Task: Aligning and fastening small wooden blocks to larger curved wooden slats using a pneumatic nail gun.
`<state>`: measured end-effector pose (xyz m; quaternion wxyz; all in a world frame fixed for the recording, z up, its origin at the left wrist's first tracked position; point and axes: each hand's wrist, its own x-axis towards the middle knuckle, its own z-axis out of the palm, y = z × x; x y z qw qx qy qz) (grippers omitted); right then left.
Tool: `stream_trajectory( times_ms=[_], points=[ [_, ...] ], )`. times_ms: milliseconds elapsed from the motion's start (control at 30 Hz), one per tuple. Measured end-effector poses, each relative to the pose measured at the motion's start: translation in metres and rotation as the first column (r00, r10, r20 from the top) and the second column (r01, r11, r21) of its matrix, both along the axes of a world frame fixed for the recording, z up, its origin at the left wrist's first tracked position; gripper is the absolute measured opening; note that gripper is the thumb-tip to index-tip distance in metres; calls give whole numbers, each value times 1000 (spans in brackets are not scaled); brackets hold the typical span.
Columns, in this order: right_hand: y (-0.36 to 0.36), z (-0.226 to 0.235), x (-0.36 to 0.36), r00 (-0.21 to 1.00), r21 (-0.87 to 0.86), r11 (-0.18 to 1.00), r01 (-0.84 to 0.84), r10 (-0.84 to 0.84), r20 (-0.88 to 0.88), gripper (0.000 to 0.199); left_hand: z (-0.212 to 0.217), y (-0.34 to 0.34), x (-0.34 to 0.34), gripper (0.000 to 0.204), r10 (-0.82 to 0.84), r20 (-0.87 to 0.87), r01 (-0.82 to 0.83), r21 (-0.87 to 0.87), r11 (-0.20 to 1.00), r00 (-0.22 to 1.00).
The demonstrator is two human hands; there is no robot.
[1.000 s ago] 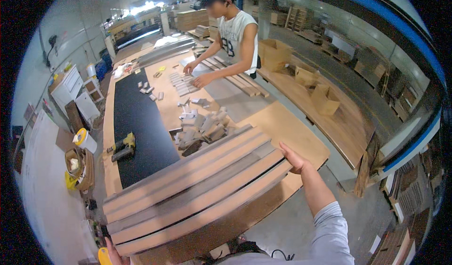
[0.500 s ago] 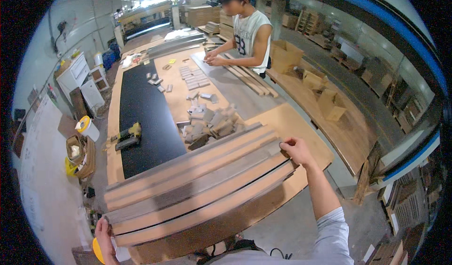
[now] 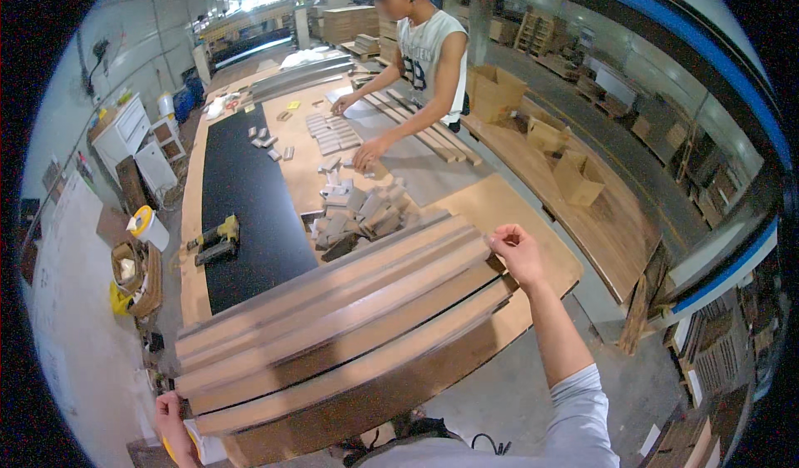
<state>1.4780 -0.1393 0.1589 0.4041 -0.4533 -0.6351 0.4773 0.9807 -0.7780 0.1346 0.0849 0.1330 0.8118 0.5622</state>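
Observation:
Several long wooden strips lie side by side across the near end of the workbench [image 3: 533,210], light tan with greyish-brown bands. One long strip [image 3: 333,318] in the middle spans the distance between my hands. My right hand [image 3: 518,256] has its thumb and fingers pinched at the strip's right end. At the left end of the same strip, my left hand [image 3: 169,414] is closed, its fingers curled and partly hidden. A narrow dark gap runs between the strips nearer to me.
Beyond the strips lies a heap of small wooden blocks [image 3: 366,214]. A yellow-and-black power tool [image 3: 218,239] rests on a black panel [image 3: 250,193]. Across the bench, a person [image 3: 433,60] reaches toward rows of blocks [image 3: 333,133]. Cardboard boxes [image 3: 578,177] stand at right.
The middle strip's upper face has gone from grey to lighter tan between my hands. My right hand has shifted slightly up and left. The other person's hands have spread apart toward the blocks.

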Motion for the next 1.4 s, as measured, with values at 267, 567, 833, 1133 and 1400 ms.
stream_trajectory(
  times_ms=[267,567,833,1133,1400],
  points=[
    [-8,0,-6,987,79,995,-60,48,153,19,-3,24,15,18,90,90,-96,64,993,992],
    [-1,-11,-6,993,31,996,-82,79,86,27,-17,20,6,15,30,-32,-30,22,999,999],
    [14,0,-9,973,-92,991,-95,112,200,72,-8,40,15,77,-306,472,147,343,928,827],
    [12,17,-20,934,-485,822,-298,355,28,90,10,43,23,88,-311,337,235,247,940,889],
    [44,-14,-23,892,-406,822,-399,451,35,90,23,75,7,82,-464,278,345,385,856,841]
  ],
)
